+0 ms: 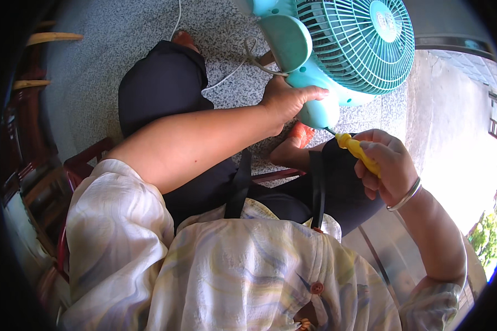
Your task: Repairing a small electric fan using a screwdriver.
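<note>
A turquoise electric fan (350, 96) with a round wire grille lies tilted at the upper right, ahead of my knees. My left hand (287, 102) is closed around the narrower part of its body, with the thumb across the turquoise plastic; the fingers underneath are hidden. In my right hand (389, 165) is a screwdriver (345, 140) with a yellow handle. Its dark shaft points at the rounded end of the fan body, and the tip meets or nearly meets the plastic; exactly where it sits cannot be made out.
A pale cord (226, 79) trails over the speckled floor (105, 66) beside the fan. My bare feet (299, 135) are close below it. Dark red wooden furniture (30, 118) stands at the left, and a sunlit pale strip of ground (442, 121) runs along the right.
</note>
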`<state>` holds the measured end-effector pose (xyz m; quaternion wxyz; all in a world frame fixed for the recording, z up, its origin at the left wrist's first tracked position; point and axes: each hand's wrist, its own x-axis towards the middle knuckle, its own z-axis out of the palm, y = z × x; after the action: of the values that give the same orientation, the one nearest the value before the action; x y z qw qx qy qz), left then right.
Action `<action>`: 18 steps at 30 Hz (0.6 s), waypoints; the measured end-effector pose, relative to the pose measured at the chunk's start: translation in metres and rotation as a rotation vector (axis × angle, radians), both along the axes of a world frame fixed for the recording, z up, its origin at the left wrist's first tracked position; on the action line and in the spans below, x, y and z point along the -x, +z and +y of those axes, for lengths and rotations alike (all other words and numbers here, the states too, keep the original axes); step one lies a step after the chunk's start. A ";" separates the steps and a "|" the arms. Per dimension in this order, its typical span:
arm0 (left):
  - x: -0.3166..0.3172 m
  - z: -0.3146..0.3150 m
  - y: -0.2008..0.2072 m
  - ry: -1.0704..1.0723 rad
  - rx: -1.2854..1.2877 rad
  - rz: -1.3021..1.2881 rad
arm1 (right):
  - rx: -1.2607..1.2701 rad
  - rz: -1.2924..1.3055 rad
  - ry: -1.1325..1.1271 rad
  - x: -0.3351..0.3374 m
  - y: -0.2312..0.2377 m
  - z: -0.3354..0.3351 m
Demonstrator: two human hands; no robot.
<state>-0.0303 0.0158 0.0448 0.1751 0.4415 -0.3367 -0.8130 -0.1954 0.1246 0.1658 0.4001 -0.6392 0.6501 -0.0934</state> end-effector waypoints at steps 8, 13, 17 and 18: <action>0.003 0.000 -0.003 0.011 -0.026 0.010 | 0.202 0.215 0.383 0.003 0.009 -0.008; 0.001 -0.001 -0.003 -0.015 0.002 -0.038 | -0.482 -0.480 -0.708 -0.002 0.017 -0.009; 0.005 0.002 -0.003 -0.018 -0.011 -0.025 | -0.029 -0.136 -0.001 -0.003 0.005 0.002; 0.005 0.002 -0.004 0.000 0.006 -0.009 | 0.082 -0.045 0.171 -0.003 0.005 0.004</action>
<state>-0.0357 0.0177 0.0410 0.1748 0.4448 -0.3399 -0.8099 -0.1926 0.1290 0.1704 0.3948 -0.7060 0.5794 -0.0997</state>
